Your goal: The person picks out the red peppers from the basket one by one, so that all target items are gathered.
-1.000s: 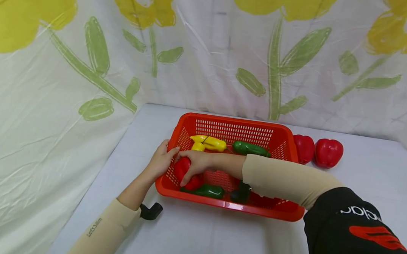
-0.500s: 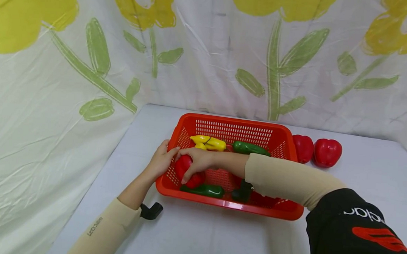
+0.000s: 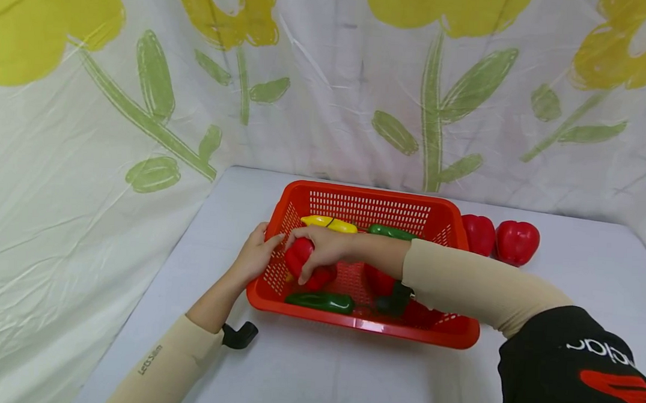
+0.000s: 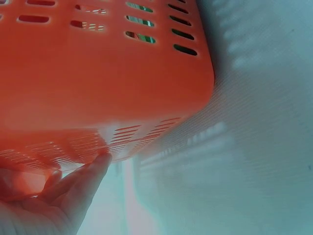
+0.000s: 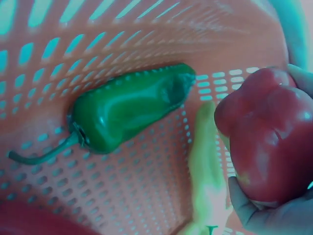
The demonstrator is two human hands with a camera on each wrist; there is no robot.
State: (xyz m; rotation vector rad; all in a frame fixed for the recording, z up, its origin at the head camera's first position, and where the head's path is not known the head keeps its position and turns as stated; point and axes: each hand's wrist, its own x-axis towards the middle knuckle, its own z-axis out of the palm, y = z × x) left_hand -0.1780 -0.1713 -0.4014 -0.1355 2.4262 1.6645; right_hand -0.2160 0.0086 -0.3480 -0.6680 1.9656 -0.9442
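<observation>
Clamped round one red pepper (image 5: 274,137), our right hand (image 3: 325,247) has its thumb and fingers curled on the sides of it, just left of the middle of the frame, within the red basket (image 3: 323,317). Our left hand (image 3: 253,256) grips that basket's left rim, its thumb laid over the edge.

Around the held pepper we count two green peppers in the basket: one by the front wall (image 3: 321,302), below it in the frame, and one by the back wall (image 3: 392,231), to the upper right. One long yellow pepper (image 3: 328,224) lies above our right hand; a yellow patch also peeks out below the held pepper, and we cannot tell what it belongs to. Something red (image 3: 376,279) sits under our right forearm, too covered to count.

Outside the basket, at the right of the frame, two more red peppers (image 3: 517,242) stand side by side on the white table (image 3: 304,381). Behind everything hangs a pale cloth (image 3: 326,117), with four yellow flowers (image 3: 49,27) across the top of the frame.
</observation>
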